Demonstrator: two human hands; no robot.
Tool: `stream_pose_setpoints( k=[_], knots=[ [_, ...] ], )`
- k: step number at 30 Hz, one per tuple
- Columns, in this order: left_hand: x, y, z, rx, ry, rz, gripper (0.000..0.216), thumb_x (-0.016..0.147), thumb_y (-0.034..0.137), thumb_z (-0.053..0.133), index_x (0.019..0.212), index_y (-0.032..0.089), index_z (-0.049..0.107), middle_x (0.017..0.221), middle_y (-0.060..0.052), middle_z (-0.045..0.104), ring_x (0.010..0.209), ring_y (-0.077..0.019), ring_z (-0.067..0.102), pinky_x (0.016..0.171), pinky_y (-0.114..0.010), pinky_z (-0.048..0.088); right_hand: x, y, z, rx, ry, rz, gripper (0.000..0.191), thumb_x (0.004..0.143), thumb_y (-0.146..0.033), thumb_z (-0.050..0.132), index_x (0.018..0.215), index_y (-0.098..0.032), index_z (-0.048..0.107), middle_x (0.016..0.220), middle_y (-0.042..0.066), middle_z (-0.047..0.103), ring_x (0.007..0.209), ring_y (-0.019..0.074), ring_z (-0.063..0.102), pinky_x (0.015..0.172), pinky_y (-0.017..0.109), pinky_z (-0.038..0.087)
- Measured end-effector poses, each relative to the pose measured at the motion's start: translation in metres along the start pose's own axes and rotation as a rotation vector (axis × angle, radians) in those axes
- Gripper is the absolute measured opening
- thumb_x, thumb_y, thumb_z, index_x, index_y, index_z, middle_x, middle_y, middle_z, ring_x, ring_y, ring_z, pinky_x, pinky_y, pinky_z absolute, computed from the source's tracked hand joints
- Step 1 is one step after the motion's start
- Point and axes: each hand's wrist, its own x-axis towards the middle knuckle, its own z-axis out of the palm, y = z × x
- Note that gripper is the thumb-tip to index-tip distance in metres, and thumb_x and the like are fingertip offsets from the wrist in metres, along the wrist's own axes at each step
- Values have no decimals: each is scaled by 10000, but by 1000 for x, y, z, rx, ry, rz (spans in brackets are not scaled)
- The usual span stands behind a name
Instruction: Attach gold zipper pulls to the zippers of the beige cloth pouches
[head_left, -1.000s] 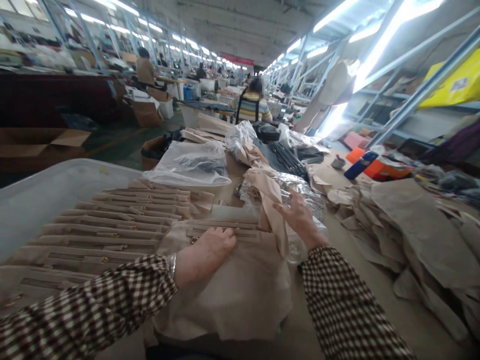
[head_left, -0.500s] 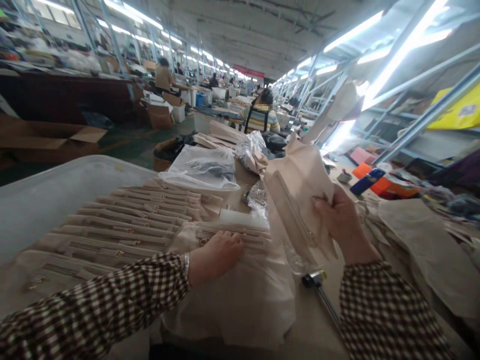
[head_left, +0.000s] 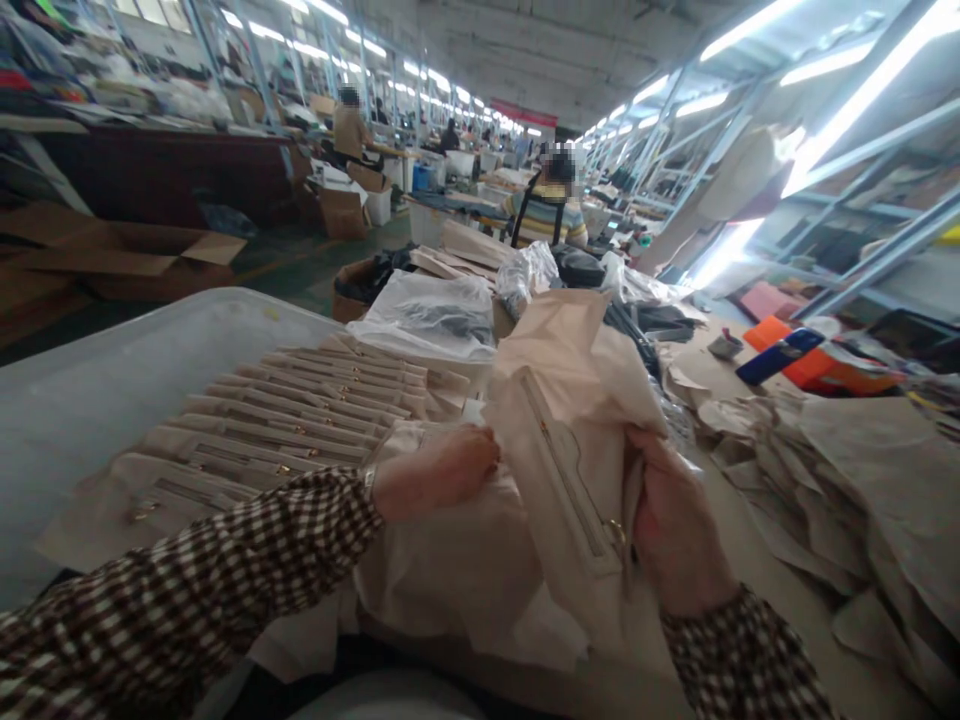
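My right hand (head_left: 675, 520) is closed round a beige fabric piece (head_left: 577, 400) with a zipper and a gold pull, held upright in front of me. My left hand (head_left: 442, 465) rests with curled fingers on the top beige piece of a pile (head_left: 442, 560) near the table's front edge, beside the held piece. A fanned row of several beige zipper pieces (head_left: 292, 420) lies to the left of that hand. Both arms wear brown checked sleeves.
A grey plastic sheet (head_left: 112, 380) lies left of the row. Clear plastic bags (head_left: 435, 315) sit behind. Scraps of beige material (head_left: 840, 470) cover the right side. An orange box and a blue object (head_left: 780, 355) stand at the back right. Other people work far off.
My right hand took a beige zipper piece off the clear bag, lifted it and brought it down and left toward the pile. My left hand stayed on the pile.
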Motion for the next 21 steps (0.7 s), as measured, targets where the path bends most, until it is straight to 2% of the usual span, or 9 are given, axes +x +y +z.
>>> stream_pose_setpoints(
  k=[2, 4, 6, 8, 9, 11, 15, 18, 21],
  knots=[
    [-1, 5, -11, -103, 56, -89, 221, 868, 174, 476, 678, 154, 588, 700, -45, 610, 673, -156, 552, 661, -278, 417, 0, 0, 2, 76, 31, 85, 231, 726, -253, 692, 953, -214, 704, 978, 1, 748, 940, 192, 692, 859, 304, 568],
    [-2, 17, -20, -363, 104, -217, 248, 879, 218, 451, 662, 159, 555, 622, -11, 538, 574, -128, 504, 563, -255, 385, -2, 2, 6, 138, 11, 153, 214, 760, -257, 657, 964, -219, 711, 961, 4, 760, 908, 202, 710, 868, 340, 582],
    [-1, 32, -24, -880, 83, -340, 234, 887, 300, 480, 729, 155, 573, 661, -2, 549, 553, -109, 512, 526, -231, 392, -6, 6, 12, 201, -25, 208, 200, 780, -272, 627, 950, -214, 715, 910, 13, 767, 867, 220, 723, 855, 385, 594],
    [2, 45, -22, -1426, 16, -409, 265, 853, 401, 582, 821, 140, 606, 769, -22, 599, 594, -104, 557, 555, -229, 440, -11, 13, 18, 254, -76, 241, 197, 784, -288, 618, 935, -209, 716, 871, 21, 768, 851, 238, 728, 841, 418, 598],
    [4, 50, -19, -1612, -13, -415, 315, 819, 445, 640, 864, 134, 618, 818, -34, 614, 618, -105, 576, 579, -236, 461, -13, 17, 21, 276, -101, 249, 192, 781, -296, 620, 921, -207, 716, 852, 23, 767, 849, 245, 730, 837, 427, 598],
    [7, 55, -12, -1839, -46, -406, 421, 734, 497, 746, 903, 129, 632, 839, -37, 619, 642, -112, 591, 608, -249, 478, -18, 26, 25, 305, -149, 261, 178, 778, -311, 632, 893, -206, 719, 818, 25, 765, 851, 252, 732, 841, 434, 595],
    [6, 54, 1, -1961, -19, -458, 505, 579, 470, 873, 856, 128, 626, 789, -18, 605, 662, -121, 583, 624, -265, 481, -23, 35, 26, 360, -148, 291, 214, 789, -362, 643, 894, -204, 739, 807, 36, 766, 783, 234, 728, 841, 415, 593],
    [3, 49, 2, -1906, 64, -559, 470, 525, 373, 897, 794, 132, 598, 769, -6, 603, 658, -117, 578, 617, -258, 468, -29, 30, 18, 361, -114, 229, 222, 709, -298, 685, 907, -222, 750, 816, 22, 767, 742, 212, 716, 832, 393, 596],
    [1, 42, -6, -1791, 165, -551, 418, 546, 345, 866, 768, 143, 575, 737, 7, 590, 636, -110, 565, 576, -233, 427, -43, 18, -3, 255, -177, 183, 266, 626, -224, 720, 889, -234, 757, 861, 26, 771, 827, 231, 719, 804, 364, 602]
  ],
)
